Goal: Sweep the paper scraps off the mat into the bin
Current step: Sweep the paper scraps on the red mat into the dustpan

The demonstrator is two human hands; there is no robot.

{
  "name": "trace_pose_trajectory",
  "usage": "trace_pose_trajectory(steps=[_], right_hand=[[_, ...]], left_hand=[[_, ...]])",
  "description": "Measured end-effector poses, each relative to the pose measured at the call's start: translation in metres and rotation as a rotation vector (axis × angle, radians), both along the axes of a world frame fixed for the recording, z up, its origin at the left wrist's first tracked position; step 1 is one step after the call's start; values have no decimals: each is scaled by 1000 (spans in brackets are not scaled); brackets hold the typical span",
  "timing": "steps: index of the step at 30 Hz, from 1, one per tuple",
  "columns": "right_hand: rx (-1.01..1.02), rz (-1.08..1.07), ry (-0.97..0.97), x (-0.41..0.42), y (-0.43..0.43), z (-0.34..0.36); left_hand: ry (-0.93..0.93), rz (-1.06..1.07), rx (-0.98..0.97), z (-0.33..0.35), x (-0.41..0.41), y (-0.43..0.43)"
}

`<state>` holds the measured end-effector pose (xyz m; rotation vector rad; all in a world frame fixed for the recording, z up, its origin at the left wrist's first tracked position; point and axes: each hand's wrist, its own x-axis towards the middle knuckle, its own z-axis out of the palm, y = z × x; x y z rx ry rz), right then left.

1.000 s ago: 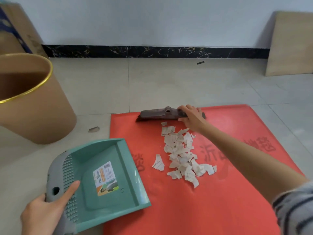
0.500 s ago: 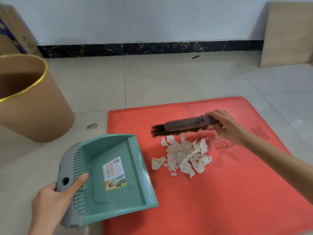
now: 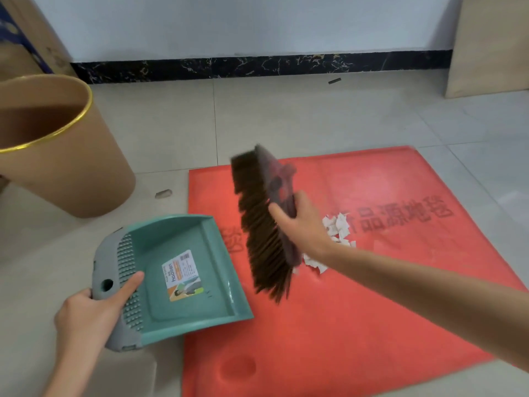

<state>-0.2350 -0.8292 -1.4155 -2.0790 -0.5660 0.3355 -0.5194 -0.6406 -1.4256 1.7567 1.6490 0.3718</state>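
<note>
So far, nothing was in the bin (image 3: 43,144). Your right hand (image 3: 300,227) squeezed the brush (image 3: 263,224), lifted up. Your left hand (image 3: 88,313) gripped the empty green dustpan (image 3: 183,270). Paper scraps (image 3: 337,233) lay piled on the red mat (image 3: 372,310), waiting.

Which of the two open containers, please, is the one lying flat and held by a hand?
The green dustpan, gripped by the left hand; the brown bin stands upright, untouched.
</note>
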Motion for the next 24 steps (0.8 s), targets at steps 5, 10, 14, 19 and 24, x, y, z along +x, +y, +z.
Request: trace_pose_trajectory(steps=[5, 10, 14, 19, 24], right_hand=[[-111, 161, -7, -34, -38, -44], [-111, -10, -90, -7, -69, -41], [-21, -102, -66, 14, -84, -28], [33, 0, -22, -2, -67, -20], [-53, -7, -19, 3, -81, -39]], left_hand=[[1, -24, 13, 0, 3, -6], [6, -91, 21, 3, 8, -18], [-6, -122, 6, 4, 16, -26], [3, -152, 6, 8, 30, -39], [19, -168, 27, 5, 33, -42]])
